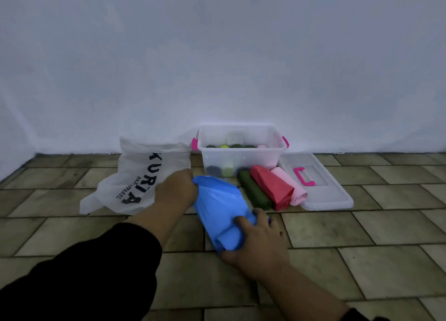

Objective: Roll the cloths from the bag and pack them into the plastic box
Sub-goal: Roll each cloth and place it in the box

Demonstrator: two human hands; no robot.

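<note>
A rolled blue cloth [220, 207] lies on the tiled floor in front of me. My left hand [177, 191] grips its far end and my right hand [255, 238] grips its near end. Behind my left hand stands a white plastic bag [135, 178] with black lettering. The clear plastic box [241, 151] with pink latches stands against the wall and holds several rolled cloths, dark and yellow-green. Beside the blue cloth lie three more rolls: a dark green roll [255, 191], a red roll [271, 186] and a pink roll [290, 186].
The box's clear lid [321, 188] with a pink handle lies flat on the floor to the right of the rolls. A white wall [217, 67] rises directly behind the box. Bare tiles [362, 236] spread to the right and in front.
</note>
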